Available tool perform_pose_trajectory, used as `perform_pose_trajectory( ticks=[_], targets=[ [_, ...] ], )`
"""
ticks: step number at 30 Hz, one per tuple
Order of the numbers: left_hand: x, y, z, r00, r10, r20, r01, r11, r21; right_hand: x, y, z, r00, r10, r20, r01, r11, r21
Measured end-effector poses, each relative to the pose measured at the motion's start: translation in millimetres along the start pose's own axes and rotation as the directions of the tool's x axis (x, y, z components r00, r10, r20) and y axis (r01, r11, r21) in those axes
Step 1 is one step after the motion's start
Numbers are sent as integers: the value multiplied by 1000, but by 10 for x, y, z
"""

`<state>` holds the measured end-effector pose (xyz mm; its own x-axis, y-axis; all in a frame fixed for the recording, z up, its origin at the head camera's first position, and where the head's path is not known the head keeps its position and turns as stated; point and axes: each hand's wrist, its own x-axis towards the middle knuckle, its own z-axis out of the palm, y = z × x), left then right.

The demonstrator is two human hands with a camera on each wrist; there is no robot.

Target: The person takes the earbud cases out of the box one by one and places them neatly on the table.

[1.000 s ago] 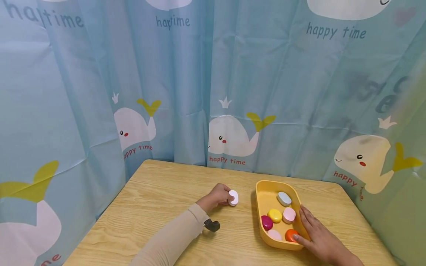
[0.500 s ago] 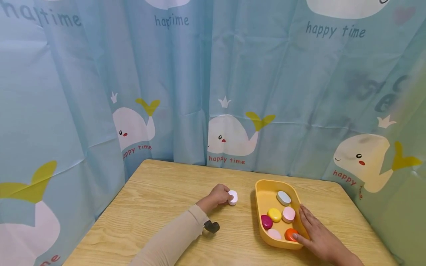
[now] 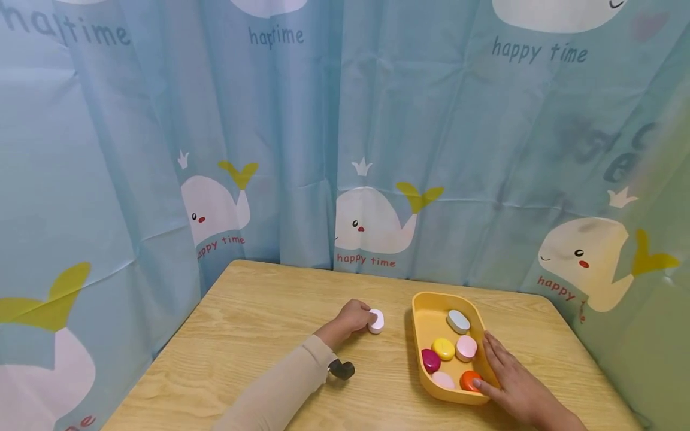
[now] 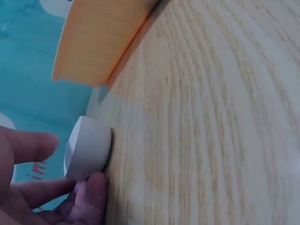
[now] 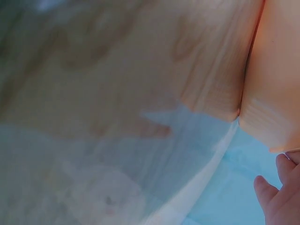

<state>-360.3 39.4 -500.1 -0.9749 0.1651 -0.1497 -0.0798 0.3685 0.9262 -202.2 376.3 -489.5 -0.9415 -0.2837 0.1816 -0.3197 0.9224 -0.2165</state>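
A small white oval block (image 3: 376, 321) with a flat top and straight sides lies on the wooden table. My left hand (image 3: 353, 316) is at its left side. In the left wrist view, fingertips (image 4: 96, 187) touch the block's side, while the thumb (image 4: 40, 144) stays slightly apart from its top face. A yellow tray (image 3: 416, 317) stands to the right. Smooth rounded pieces lie inside, among them a grey oval (image 3: 459, 322), a yellow round (image 3: 444, 348) and an orange one (image 3: 471, 381). My right hand (image 3: 514, 383) rests straight-fingered along the tray's right wall, thumb over the rim.
The table (image 3: 259, 323) has light wood grain. A blue curtain (image 3: 302, 131) with printed whales hangs behind it and along both sides. On the left wrist sits a small black device (image 3: 342, 369). The right wrist view is partly hazy.
Both hands, the white block and the tray keep their places; only the head view shifts very slightly.
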Motion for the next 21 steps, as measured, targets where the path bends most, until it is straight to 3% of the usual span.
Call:
perform_pose_trajectory(
  ticks=[3,7,11,16,21],
  targets=[
    [15,-7,-11,1000,-13,-20,12,999,-35,-3,-4,4,1000,-10,-11,10,1000,-19],
    [54,-15,-39,995,-33,-97,29,999,-44,-6,-9,-5,1000,-23,-10,23,998,-52],
    [87,16,-87,988,11,-153,-12,1000,-2,-5,-15,-33,1000,-24,-8,23,998,-63],
    [111,144,-98,990,49,-134,-51,999,-10,-4,-15,-44,1000,-20,-10,19,998,-59],
    [98,269,-22,993,59,-102,-61,998,-13,-12,-18,-23,1000,-23,-10,23,998,-56]
  ],
)
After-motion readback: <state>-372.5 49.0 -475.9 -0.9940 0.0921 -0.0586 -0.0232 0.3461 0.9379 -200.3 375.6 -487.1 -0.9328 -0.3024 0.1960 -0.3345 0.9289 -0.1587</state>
